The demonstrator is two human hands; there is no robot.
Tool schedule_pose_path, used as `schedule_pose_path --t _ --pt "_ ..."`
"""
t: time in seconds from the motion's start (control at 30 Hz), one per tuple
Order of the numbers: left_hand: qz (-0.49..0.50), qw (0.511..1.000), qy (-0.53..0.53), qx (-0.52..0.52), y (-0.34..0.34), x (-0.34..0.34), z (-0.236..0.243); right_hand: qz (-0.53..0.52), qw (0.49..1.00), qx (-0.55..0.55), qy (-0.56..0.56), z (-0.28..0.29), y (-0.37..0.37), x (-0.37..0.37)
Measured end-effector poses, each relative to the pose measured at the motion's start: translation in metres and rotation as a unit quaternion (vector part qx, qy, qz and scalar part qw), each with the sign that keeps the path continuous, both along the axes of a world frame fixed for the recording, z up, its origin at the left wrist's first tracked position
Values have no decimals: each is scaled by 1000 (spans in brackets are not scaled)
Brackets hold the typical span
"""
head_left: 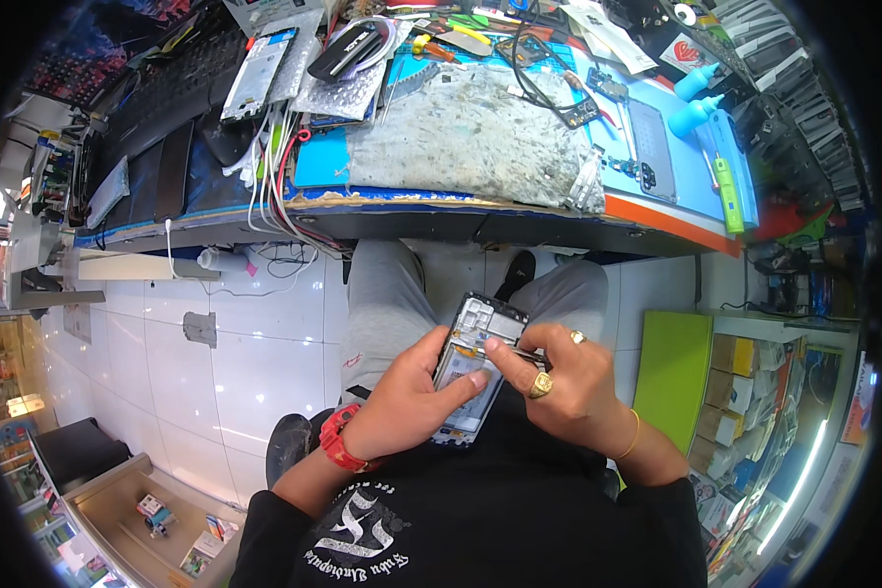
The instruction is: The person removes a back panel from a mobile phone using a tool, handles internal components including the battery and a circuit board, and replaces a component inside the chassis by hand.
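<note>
Above my lap I hold an opened smartphone (478,316), its back off and its inner frame and battery area showing. My left hand (400,400) is closed around the phone's left side, with the thumb lying across its lower half. On the phone's upper inner part rests the index fingertip of my right hand (570,384). The other fingers of that hand are curled, and a thin dark piece (533,355) shows beside them at the phone's right edge. I cannot make out what it is. Part of the phone is hidden under both hands.
Ahead stands a workbench with a stained grey mat (461,132). A phone frame (260,76) lies on bubble wrap at its left, beside hanging white cables (265,181). Light-blue bottles (696,116) and a green-handled tool (727,191) are at the right. A glass display case (755,412) stands beside me.
</note>
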State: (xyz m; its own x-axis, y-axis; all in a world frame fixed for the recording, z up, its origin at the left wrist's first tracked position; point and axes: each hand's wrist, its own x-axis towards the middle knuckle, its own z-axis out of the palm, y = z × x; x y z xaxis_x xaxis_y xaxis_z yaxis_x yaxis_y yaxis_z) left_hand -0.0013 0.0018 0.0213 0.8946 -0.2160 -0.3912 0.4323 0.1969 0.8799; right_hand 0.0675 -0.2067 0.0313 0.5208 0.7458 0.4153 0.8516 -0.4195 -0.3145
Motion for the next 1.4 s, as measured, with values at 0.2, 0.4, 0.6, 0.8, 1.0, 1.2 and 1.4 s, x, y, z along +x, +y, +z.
schedule_pose_path --t 0.2,0.4,0.6,0.8,1.0,1.2,1.4 --pt "48 998 -33 -6 -12 -5 -15 -13 999 20 -37 -10 4 -6" --pt "45 998 -44 15 -11 -4 -13 -17 999 20 -27 -10 6 -7" --pt "53 997 -52 14 -12 -5 -19 -22 1000 13 6 -6 7 -7" --pt "59 997 -52 1 -13 -5 -20 -25 998 -4 -51 -12 8 -9" --pt "62 997 -42 -16 -15 -6 -24 -25 994 -21 -104 -17 9 -12" --pt "63 997 -36 -26 -16 -5 -21 -32 993 -24 -114 -18 9 -16" --pt "60 997 -38 -37 -15 -6 -20 -22 994 -14 -108 -17 7 -13"
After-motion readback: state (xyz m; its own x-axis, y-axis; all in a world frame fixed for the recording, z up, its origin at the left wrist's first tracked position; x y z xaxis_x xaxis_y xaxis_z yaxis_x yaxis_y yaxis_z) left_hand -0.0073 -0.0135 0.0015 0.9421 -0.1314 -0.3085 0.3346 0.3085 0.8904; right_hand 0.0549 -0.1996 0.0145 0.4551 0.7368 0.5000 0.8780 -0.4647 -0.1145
